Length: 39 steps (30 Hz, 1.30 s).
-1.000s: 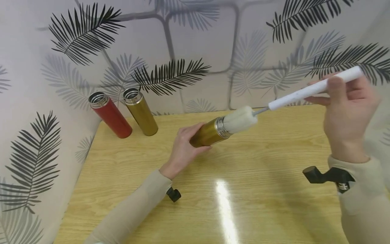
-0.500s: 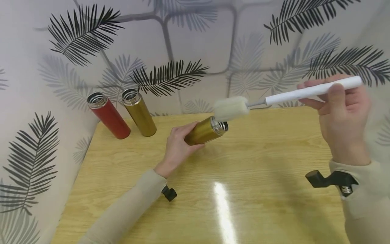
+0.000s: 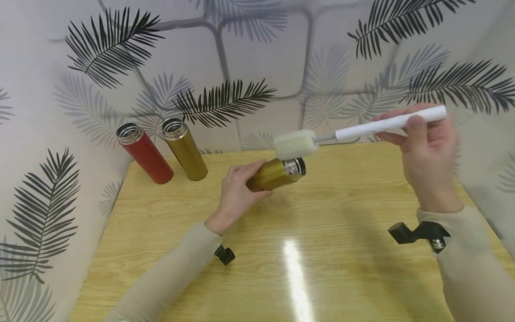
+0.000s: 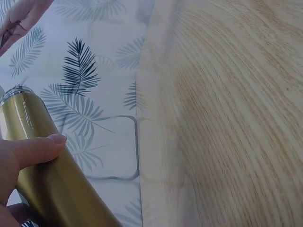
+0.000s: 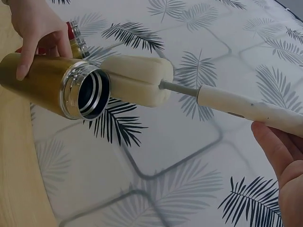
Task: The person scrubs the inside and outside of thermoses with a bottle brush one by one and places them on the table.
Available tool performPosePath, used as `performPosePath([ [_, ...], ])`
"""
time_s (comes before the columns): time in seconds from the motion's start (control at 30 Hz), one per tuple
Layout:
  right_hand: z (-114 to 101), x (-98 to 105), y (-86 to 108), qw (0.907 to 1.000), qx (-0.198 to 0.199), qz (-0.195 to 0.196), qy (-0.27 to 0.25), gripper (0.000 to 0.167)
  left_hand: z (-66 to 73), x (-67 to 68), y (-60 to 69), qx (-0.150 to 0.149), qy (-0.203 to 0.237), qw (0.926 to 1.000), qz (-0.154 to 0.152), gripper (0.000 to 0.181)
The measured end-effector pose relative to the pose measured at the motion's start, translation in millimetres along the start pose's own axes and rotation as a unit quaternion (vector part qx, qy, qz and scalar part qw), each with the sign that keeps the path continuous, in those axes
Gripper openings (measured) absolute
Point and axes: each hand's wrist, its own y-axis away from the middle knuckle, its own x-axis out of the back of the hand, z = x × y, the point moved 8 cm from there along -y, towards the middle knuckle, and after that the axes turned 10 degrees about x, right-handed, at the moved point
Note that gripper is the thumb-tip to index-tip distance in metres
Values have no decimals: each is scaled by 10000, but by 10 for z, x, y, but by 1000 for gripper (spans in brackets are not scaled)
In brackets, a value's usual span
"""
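My left hand (image 3: 237,192) grips a gold thermos bottle (image 3: 271,175) round its body and holds it tilted, with its open steel mouth (image 5: 94,94) facing right. In my right hand (image 3: 430,156) is a bottle brush, pinched by its white handle (image 3: 390,124). The brush's cream sponge head (image 3: 295,144) is outside the bottle, above and behind its neck in the head view. Whether sponge and bottle touch, I cannot tell. The left wrist view shows my thumb (image 4: 40,150) lying across the gold bottle (image 4: 52,179).
A red thermos bottle (image 3: 146,154) and a second gold one (image 3: 186,150) stand uncapped at the table's back left. Behind the wooden table (image 3: 342,250) rises a wall with a leaf pattern (image 3: 265,53).
The sponge head has come out of the gold bottle's mouth and moved left, over the bottle's neck. My right hand has shifted left with the brush.
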Motion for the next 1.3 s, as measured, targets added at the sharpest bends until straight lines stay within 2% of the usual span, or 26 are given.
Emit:
performPosePath([
  [0.2, 85, 173, 16, 9992, -27, 44, 407, 20, 33, 12, 25, -255, 42, 9996, 88, 76],
  [0.4, 104, 295, 64, 9954, -176, 108, 932, 13, 26, -2, 64, -285, 47, 9996, 51, 77],
  [0.5, 106, 325, 83, 9929, -271, 7, 1155, 14, -19, -11, 72, -145, 198, 9997, 12, 77],
  [0.63, 101, 354, 102, 9915, -324, -144, 1249, 14, -101, 20, 20, 266, 572, 9980, 39, 78],
  [0.77, 88, 352, 123, 9911, -391, -253, 1247, 14, -146, 49, -36, 461, 647, 9968, 74, 79],
  [1.0, 24, 276, 146, 9949, -413, -255, 886, 11, -140, 57, -61, 610, 571, 9965, 48, 80],
  [1.13, -18, 186, 145, 9986, -391, -207, 282, 12, -129, 51, -70, 643, 539, 9964, 71, 80],
  [1.3, 1, 75, 103, 9980, -303, 41, -559, 25, -79, 4, -62, 495, 429, 9978, 46, 79],
])
